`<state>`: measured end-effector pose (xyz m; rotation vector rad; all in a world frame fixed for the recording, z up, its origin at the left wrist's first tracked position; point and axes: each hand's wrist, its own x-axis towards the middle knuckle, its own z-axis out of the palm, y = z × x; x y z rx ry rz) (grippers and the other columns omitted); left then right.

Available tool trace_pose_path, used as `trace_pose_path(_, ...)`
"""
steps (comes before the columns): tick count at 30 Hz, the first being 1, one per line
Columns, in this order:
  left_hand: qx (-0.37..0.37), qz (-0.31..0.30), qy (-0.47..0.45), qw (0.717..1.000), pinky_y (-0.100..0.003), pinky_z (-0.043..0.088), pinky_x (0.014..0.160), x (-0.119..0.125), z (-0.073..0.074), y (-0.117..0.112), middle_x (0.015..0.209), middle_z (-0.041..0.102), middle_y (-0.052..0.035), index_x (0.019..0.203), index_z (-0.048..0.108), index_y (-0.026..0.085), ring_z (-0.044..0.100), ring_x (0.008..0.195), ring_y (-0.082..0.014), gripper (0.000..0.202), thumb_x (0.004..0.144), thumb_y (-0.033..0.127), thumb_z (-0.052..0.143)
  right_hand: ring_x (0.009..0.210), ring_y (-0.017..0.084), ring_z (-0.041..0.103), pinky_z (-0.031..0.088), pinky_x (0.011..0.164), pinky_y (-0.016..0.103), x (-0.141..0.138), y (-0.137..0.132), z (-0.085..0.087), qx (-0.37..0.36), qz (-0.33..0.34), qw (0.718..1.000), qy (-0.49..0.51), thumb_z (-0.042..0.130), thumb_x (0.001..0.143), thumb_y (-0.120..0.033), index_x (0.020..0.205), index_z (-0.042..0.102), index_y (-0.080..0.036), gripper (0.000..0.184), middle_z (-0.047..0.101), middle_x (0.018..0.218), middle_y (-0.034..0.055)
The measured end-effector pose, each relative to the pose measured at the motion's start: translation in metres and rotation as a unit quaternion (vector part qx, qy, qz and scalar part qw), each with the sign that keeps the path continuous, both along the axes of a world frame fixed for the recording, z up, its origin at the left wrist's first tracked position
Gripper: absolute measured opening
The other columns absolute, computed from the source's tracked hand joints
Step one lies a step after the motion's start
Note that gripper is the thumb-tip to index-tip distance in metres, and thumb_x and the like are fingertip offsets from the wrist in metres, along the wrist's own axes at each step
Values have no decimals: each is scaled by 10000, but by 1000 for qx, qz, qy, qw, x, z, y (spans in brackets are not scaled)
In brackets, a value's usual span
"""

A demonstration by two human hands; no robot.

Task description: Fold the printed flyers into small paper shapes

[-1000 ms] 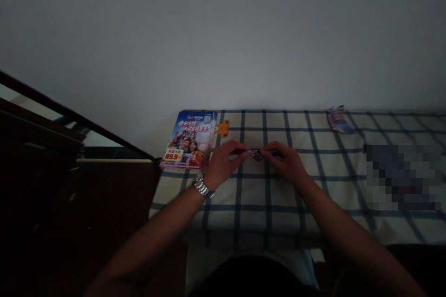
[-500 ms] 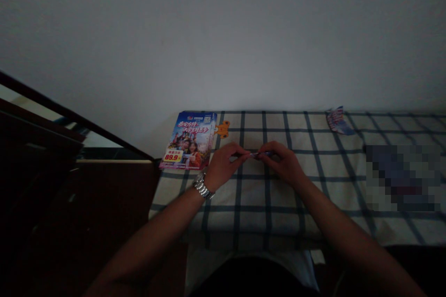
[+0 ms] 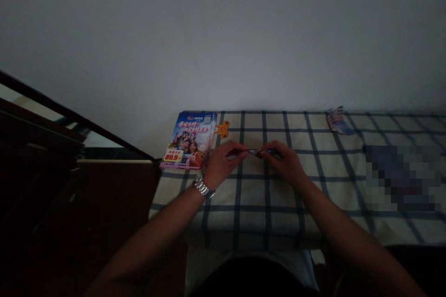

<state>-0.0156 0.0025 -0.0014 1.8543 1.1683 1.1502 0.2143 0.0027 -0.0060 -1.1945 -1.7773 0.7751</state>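
**Two-hand pinch on a small printed piece, mid-table**

Left hand (image 3: 219,163) and right hand (image 3: 287,162) face each other over the checked cloth (image 3: 278,216). Each has thumb and fingers drawn together, almost no gap, gripping opposite ends of a narrow printed piece (image 3: 255,152), likely folded paper. Piece sits between the fingertips near the middle of the table; cannot tell whether it touches the cloth. Its folds are too small and dark to read.

For good handling, probably: keep both pinches level, thumbs close to the crease, edges lined up before pressing. Even pressure from both sides should stop it twisting; pulling the ends apart could tear it or loosen the fold. Resting it on the cloth would likely give a sharper crease than working in the air.

Flyer stack (image 3: 188,141) lies just beyond the left hand, watch (image 3: 203,186) on that wrist. Orange bear figure (image 3: 223,129) beside the stack, print or object unclear. Bent printed paper (image 3: 339,121) near the wall, well right of the hands.
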Motion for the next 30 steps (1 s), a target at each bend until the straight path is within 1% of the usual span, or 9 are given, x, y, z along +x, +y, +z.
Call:
trace_pose_path(4, 2, -5, 5, 1000, -270, 616, 799, -1, -1, 1, 937, 728, -27, 996, 716, 209, 719, 843, -141, 145, 929, 335, 689, 837, 208, 676, 535, 767, 347, 0, 0, 1, -7, 3, 1000, -4, 669, 927, -436, 937, 684, -235, 202, 718, 895, 36)
trace_pose_path(9, 11, 5, 18, 1000, -252, 593, 775, -2, -3, 2, 915, 717, -15, 980, 707, 206, 704, 817, -129, 84, 924, 265, 683, 890, 218, 684, 536, 804, 359, 0, 0, 1, -3, 20, 1000, -10, 639, 945, -435, 962, 680, -240, 200, 726, 931, 45)
trace_pose_path(13, 14, -1, 40, 999, -250, 573, 764, -2, -2, 2, 904, 718, -7, 964, 704, 206, 698, 809, -128, 65, 919, 247, 679, 886, 216, 678, 534, 808, 358, 0, 0, 1, 1, 19, 1000, -5, 653, 941, -425, 956, 680, -236, 192, 717, 928, 44)
trace_pose_path(19, 16, 2, 32, 999, -252, 557, 746, -1, -1, 1, 884, 717, -3, 938, 700, 205, 694, 793, -132, 47, 899, 228, 685, 873, 221, 677, 534, 799, 362, -1, -2, 3, 13, 11, 1000, -18, 656, 941, -419, 946, 679, -239, 182, 720, 922, 46)
trace_pose_path(25, 7, -24, 49, 998, -261, 534, 751, 0, 2, -1, 880, 692, -4, 937, 670, 194, 671, 802, -138, 49, 892, 212, 659, 870, 215, 670, 536, 782, 353, -2, -1, 5, 38, 32, 999, -15, 646, 953, -382, 941, 672, -237, 147, 707, 905, 44)
trace_pose_path(30, 13, -56, 43, 997, -265, 521, 772, 0, 3, -2, 886, 661, -14, 956, 654, 181, 645, 812, -137, 87, 933, 258, 622, 891, 211, 666, 535, 762, 348, 3, 2, 2, 75, 62, 995, -17, 639, 963, -333, 967, 686, -241, 103, 703, 942, 45)
